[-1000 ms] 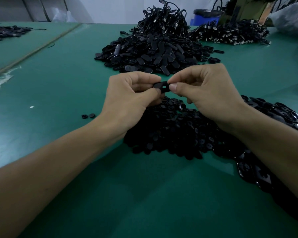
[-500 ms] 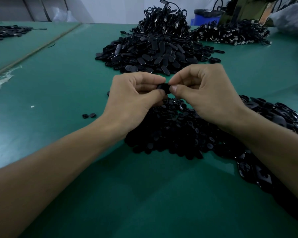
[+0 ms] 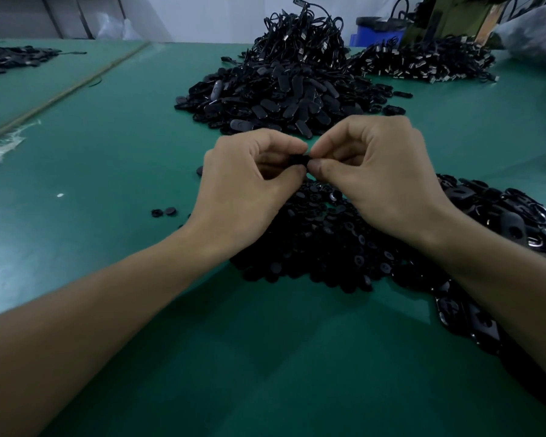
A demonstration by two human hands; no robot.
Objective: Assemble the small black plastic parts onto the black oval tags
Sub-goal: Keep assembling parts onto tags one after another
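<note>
My left hand (image 3: 246, 187) and my right hand (image 3: 379, 181) meet fingertip to fingertip above the table. Between them both pinch one black oval tag (image 3: 298, 159), of which only a small dark patch shows. Whether a small part sits on it is hidden by the fingers. Below the hands lies a heap of small round black plastic parts (image 3: 322, 247). Black oval tags (image 3: 514, 228) lie in a spread at the right, partly under my right forearm.
A big pile of oval tags (image 3: 281, 99) sits beyond the hands, with tangled black cords (image 3: 300, 36) heaped behind it. Another pile with metal ends (image 3: 423, 63) lies far right. Two loose round parts (image 3: 164, 212) rest on the green table (image 3: 92, 159).
The hands have closed in on each other, so the tag that showed plainly between the fingertips is now almost covered. Both hands stay at the same place above the heap.
</note>
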